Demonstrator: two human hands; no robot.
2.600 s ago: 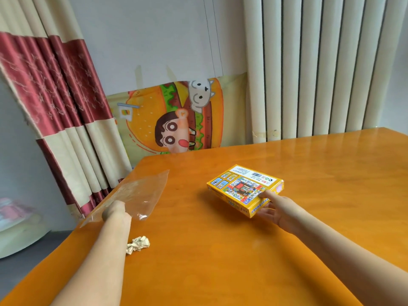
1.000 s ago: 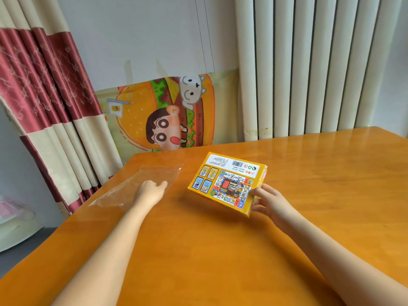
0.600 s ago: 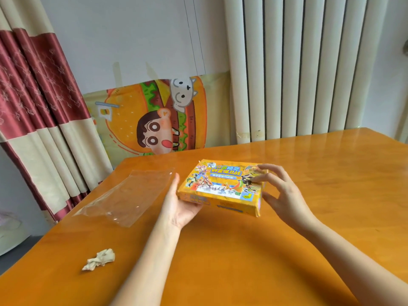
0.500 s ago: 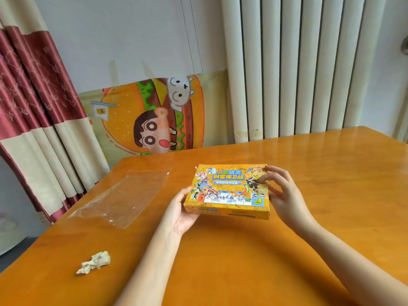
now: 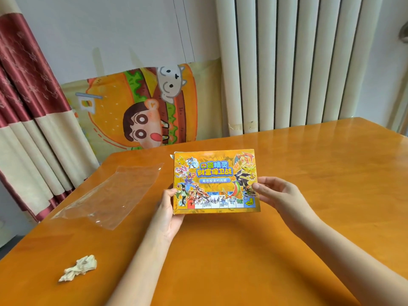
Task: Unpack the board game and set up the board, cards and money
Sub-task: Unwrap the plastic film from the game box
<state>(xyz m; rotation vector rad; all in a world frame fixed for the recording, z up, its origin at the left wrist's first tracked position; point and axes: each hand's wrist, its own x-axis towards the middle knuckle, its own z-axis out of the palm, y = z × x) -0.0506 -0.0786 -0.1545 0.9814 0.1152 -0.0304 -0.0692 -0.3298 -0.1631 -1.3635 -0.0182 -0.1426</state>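
Observation:
The yellow board game box [image 5: 215, 180] is tilted up off the orange table, its colourful front cover facing me. My left hand [image 5: 169, 214] grips its lower left edge, thumb on the front and the fingers hidden behind. My right hand [image 5: 277, 194] holds the right edge, thumb tip on the cover and fingers curled behind. The box is closed; nothing of the board, cards or money shows.
A clear plastic wrapper [image 5: 110, 195] lies flat on the table [image 5: 242, 250] left of the box. A crumpled scrap of paper [image 5: 78, 270] sits near the front left edge. Curtains, a cartoon burger poster and a white radiator stand behind the table.
My left hand left the plastic wrapper and took the box's left side. The box was flipped from back to front cover and tilted up toward me between both hands.

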